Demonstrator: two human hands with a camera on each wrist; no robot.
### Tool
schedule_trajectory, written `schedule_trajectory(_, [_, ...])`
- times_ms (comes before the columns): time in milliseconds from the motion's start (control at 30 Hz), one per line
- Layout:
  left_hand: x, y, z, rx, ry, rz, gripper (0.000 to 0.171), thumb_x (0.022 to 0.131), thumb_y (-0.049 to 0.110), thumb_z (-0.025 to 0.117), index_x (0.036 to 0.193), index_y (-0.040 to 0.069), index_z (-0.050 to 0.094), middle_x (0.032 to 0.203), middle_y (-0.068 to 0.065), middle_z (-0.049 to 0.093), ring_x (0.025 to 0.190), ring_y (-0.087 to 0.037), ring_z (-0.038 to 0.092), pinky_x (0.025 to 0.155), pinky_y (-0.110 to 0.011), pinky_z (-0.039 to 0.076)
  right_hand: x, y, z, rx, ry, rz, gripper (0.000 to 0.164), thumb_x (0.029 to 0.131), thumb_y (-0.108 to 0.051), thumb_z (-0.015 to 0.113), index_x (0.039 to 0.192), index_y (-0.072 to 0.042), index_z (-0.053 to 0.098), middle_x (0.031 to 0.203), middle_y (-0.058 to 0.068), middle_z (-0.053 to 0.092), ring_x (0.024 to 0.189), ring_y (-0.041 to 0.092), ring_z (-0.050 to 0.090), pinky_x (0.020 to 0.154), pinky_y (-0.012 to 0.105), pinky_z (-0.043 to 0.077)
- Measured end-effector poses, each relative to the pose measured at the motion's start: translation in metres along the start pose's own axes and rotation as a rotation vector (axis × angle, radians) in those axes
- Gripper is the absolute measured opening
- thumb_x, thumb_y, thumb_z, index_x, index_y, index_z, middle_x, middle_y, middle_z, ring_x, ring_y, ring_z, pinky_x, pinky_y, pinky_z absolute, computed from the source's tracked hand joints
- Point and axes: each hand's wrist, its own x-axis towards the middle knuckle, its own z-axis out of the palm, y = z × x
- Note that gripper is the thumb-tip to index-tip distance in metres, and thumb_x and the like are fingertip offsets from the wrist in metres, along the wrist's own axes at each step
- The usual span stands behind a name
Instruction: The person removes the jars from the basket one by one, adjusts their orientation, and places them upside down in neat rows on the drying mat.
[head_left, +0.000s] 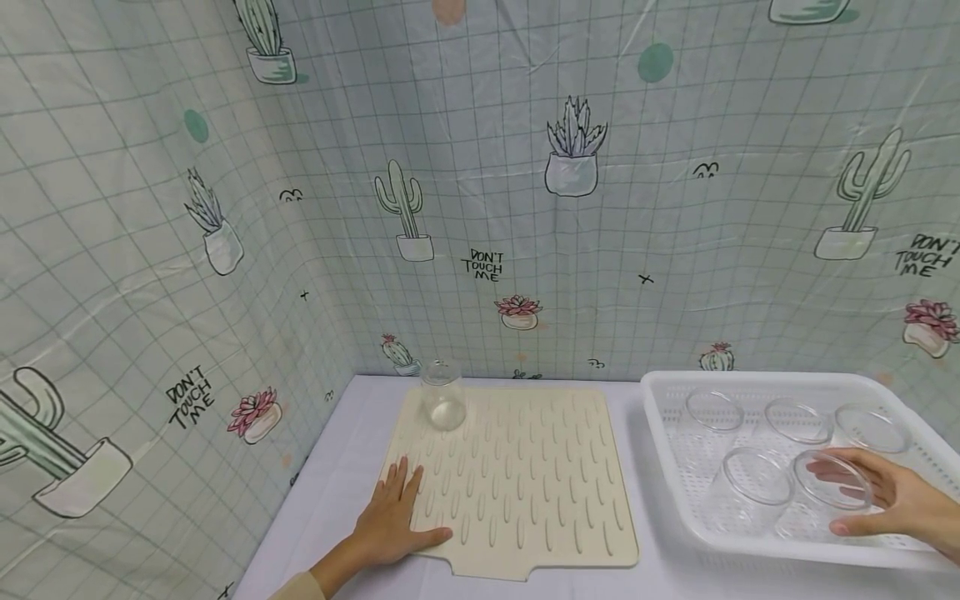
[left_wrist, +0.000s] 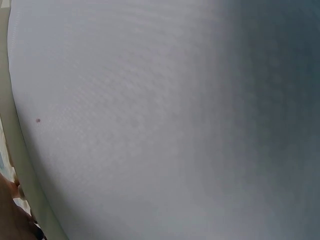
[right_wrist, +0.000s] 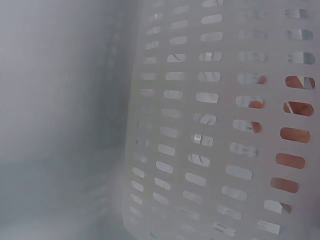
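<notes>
My left hand (head_left: 393, 518) lies flat with fingers spread over the near left corner of a cream ridged drying mat (head_left: 517, 560). A clear glass cup (head_left: 444, 400) stands at the mat's far left corner. On the right, my right hand (head_left: 892, 500) curves round a clear cup (head_left: 804, 505) in a white perforated plastic basket (head_left: 675, 492). Its thumb is on the near side, and the fingers show through the clear wall. Through slots in the basket wall (right_wrist: 225, 110), bits of skin appear in the right wrist view.
Several more clear cups stand in the basket, one of them a front cup (head_left: 757, 479) just left of the held one. White cloth (head_left: 337, 433) covers the table. A patterned curtain (head_left: 480, 200) rises behind and on the left.
</notes>
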Motion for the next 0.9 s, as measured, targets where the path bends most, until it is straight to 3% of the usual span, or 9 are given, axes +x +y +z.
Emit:
schedule_trajectory(267, [0.002, -0.007, 0.01, 0.016, 0.039, 0.001, 0.109, 0.069, 0.078, 0.05, 0.145, 0.004, 0.023, 0.151, -0.019, 0.006, 0.137, -0.037, 0.005, 0.108, -0.053, 0.01, 0.003, 0.005, 0.0, 0.089, -0.058, -0.098, 0.071, 0.077, 0.012, 0.064, 0.137, -0.003, 0.03, 0.124, -0.026, 0.048, 0.107, -0.013, 0.045, 0.074, 0.014, 0.046])
schedule_trajectory(433, [0.002, -0.008, 0.011, 0.023, 0.053, 0.01, 0.109, 0.07, 0.077, 0.051, 0.145, 0.003, 0.024, 0.151, -0.02, 0.007, 0.137, -0.037, 0.005, 0.108, -0.053, 0.009, 0.005, 0.005, 0.001, 0.029, -0.048, -0.088, 0.068, 0.076, 0.01, 0.066, 0.135, -0.001, 0.034, 0.122, -0.024, 0.051, 0.106, -0.01, 0.048, 0.073, 0.016, 0.046])
schedule_trajectory(600, [0.001, -0.006, 0.008, 0.028, 0.039, 0.007, 0.108, 0.071, 0.076, 0.051, 0.145, 0.003, 0.023, 0.151, -0.02, 0.007, 0.137, -0.037, 0.004, 0.108, -0.052, 0.009, 0.006, 0.005, 0.003, -0.015, -0.026, -0.087, 0.065, 0.075, 0.009, 0.068, 0.132, 0.0, 0.037, 0.12, -0.023, 0.052, 0.104, -0.007, 0.051, 0.074, 0.016, 0.047])
schedule_trajectory(900, [-0.003, 0.003, -0.005, -0.007, 0.001, 0.009, 0.106, 0.072, 0.071, 0.056, 0.144, -0.001, 0.024, 0.15, -0.024, 0.008, 0.136, -0.04, 0.006, 0.107, -0.055, 0.011, 0.006, 0.005, 0.0, 0.059, -0.057, -0.111, 0.069, 0.077, 0.013, 0.064, 0.136, -0.008, 0.035, 0.12, -0.028, 0.048, 0.101, -0.009, 0.05, 0.069, 0.018, 0.048])
